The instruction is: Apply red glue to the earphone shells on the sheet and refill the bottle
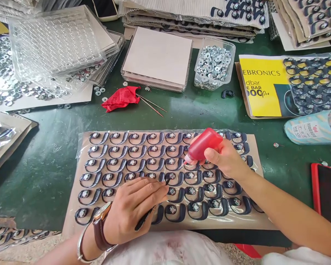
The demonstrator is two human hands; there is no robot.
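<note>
Rows of dark curved ear-hook pieces with round silver discs lie on a clear plastic sheet over brown cardboard [215, 221]. My right hand [226, 156] grips a small squeeze bottle of red liquid [204, 145], tilted so its pale nozzle points down and left over the rows. My left hand [136, 202] is closed around a slim black tool [143, 219], probably tweezers. The tool's dark tip sticks out by the fingertips, close to one ear-hook piece [175, 179]. Both hands cover some of the pieces.
Behind the sheet are a red cloth [121, 98], metal tweezers [153, 105], stacked cards [157, 55] and a tub of metal discs [213, 66]. Clear trays [57, 44] stand at left. A patterned cup [306, 127] and a red-cased phone [329, 195] lie at right.
</note>
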